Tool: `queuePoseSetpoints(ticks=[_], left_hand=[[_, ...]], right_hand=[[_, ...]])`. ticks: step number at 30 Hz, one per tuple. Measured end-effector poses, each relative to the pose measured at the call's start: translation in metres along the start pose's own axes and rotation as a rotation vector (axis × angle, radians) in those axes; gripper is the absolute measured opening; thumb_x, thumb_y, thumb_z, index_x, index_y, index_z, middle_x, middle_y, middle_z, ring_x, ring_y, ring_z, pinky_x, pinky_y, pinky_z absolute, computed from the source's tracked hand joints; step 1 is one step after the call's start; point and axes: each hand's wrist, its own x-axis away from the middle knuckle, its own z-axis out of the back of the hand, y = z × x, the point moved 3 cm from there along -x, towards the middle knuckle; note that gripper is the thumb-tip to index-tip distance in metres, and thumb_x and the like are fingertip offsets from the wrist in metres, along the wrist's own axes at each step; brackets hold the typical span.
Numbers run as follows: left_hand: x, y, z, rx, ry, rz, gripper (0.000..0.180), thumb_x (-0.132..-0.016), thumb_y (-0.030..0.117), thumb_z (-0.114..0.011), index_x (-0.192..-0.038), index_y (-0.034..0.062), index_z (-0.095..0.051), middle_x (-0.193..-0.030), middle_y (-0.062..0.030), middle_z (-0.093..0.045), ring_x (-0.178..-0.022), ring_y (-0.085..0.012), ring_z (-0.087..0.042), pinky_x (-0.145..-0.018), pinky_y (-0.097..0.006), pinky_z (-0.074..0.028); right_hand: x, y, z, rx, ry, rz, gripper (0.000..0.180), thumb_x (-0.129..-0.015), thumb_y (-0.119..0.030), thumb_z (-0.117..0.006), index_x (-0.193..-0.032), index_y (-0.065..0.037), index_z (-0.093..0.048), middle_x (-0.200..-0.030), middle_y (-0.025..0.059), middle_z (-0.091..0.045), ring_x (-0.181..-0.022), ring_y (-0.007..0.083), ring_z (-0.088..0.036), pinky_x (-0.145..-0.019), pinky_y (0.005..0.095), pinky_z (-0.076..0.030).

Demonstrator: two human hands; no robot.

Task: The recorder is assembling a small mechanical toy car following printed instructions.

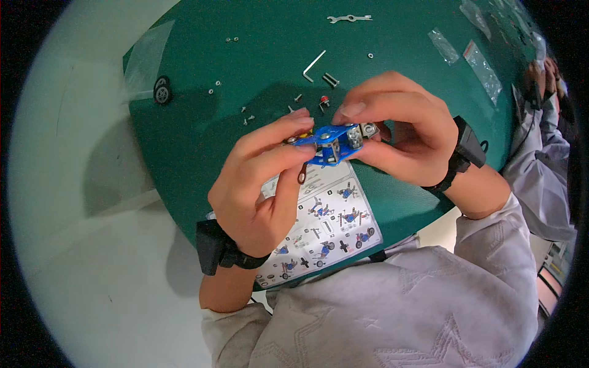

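Note:
Between my two hands, above the table, is a small blue model assembly (332, 142) of plates joined with silver metal brackets and screws. My left hand (261, 178) pinches its left end, where yellow and dark bits show partly behind the fingers. A dark reddish link with a loop (302, 174) hangs below that thumb. At the other end, my right hand (405, 126) has thumb and fingers closed on the assembly beside a silver bracket (369, 129). Below lies a printed instruction sheet (368, 211) with pictures of building steps, partly covered by my left hand.
On the green table (257, 67) lie an L-shaped hex key (313, 66), long screws (331, 80), a flat wrench (350, 19), a red-topped part (324, 100) and several small nuts and screws. Black wheels (162, 91) sit left. Clear plastic bags (483, 72) lie right; another person (540, 141) sits beyond.

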Motion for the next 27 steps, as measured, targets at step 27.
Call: queuePoseSetpoints(ticks=[27], left_hand=[[0.009, 0.002, 0.009, -0.032, -0.062, -0.033, 0.04, -0.083, -0.018, -0.068, -0.115, 0.0019, -0.055, -0.131, -0.0289, -0.059, -0.115, -0.0354, -0.067, -0.092, -0.038, -0.058]], right_hand=[[0.001, 0.014, -0.006, -0.093, 0.105, 0.024, 0.034, -0.084, -0.004, -0.082, -0.117, -0.004, -0.07, -0.112, 0.0121, -0.073, -0.083, 0.0147, -0.067, -0.066, 0.025, -0.052]])
